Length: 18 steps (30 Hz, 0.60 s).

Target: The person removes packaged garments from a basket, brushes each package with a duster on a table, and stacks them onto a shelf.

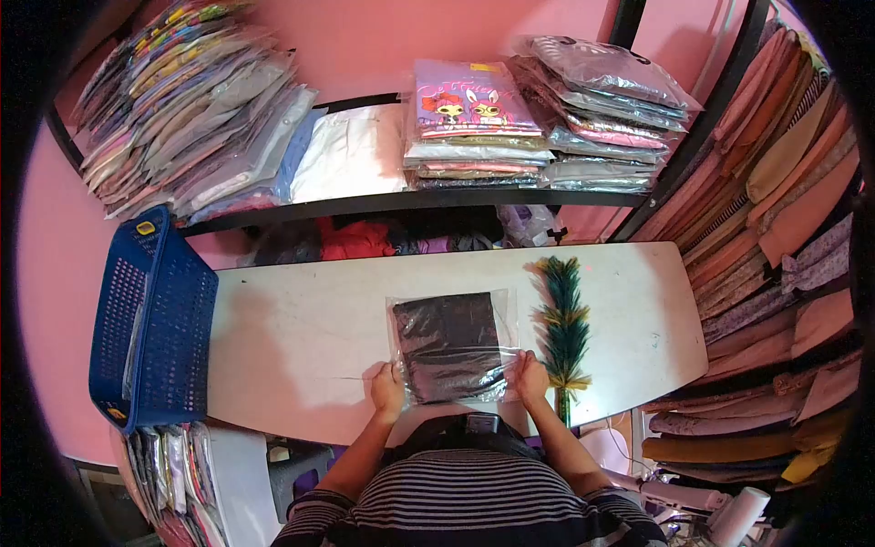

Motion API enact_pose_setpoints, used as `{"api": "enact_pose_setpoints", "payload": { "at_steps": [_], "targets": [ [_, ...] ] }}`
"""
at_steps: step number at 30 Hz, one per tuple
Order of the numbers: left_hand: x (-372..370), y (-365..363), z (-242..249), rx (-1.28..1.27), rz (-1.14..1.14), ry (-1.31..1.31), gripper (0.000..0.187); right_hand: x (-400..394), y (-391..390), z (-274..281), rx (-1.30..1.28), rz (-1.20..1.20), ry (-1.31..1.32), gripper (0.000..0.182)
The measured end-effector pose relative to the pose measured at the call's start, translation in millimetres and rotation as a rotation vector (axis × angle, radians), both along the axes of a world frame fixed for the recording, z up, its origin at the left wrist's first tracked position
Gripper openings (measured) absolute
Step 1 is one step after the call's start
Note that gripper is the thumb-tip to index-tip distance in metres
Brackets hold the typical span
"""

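A folded dark garment (pixel 447 342) lies inside a clear plastic bag (pixel 509 319) on the white table, close to its front edge. My left hand (pixel 388 389) is closed on the bag's left edge near the lower corner. On the opposite side, my right hand (pixel 530 376) pinches the bag's right edge. The plastic is creased and shiny across the lower part of the garment. Fingertips of both hands are partly hidden. Right of the bag lies a green, feathery duster (pixel 562 314) with yellowish tufts.
A blue perforated basket (pixel 159 319) stands at the table's left end. Behind the white table (pixel 292 337), a shelf (pixel 428 199) bears stacks of bagged clothes (pixel 478 118). Hanging fabrics (pixel 766 210) line the right side. More packed garments (pixel 173 474) sit below left.
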<state>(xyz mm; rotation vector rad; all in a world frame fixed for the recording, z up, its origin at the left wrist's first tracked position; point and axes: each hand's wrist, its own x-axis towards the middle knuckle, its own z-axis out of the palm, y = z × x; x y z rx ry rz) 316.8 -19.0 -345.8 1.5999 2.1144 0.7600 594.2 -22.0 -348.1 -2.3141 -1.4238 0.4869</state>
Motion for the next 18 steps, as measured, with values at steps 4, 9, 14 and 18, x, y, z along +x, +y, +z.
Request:
{"api": "enact_pose_setpoints", "payload": {
  "at_steps": [4,9,14,18],
  "targets": [
    [-12.3,31.0,-2.8,0.196,-0.028,-0.068,0.029,10.0,28.0,14.0,0.064,0.009,0.043,0.036],
    [-15.3,107.2,-42.2,0.186,0.059,-0.317,0.028,3.9,86.8,-9.5,0.3,0.031,0.313,0.035],
    [-1.7,136.1,-57.1,0.051,0.157,-0.713,0.02,2.3,108.3,-11.8,0.248,-0.052,0.429,0.031],
    [9.7,135.2,-48.3,0.021,0.258,-1.112,0.02,10.1,107.9,-16.5,0.155,-0.09,0.336,0.027]
  ]
}}
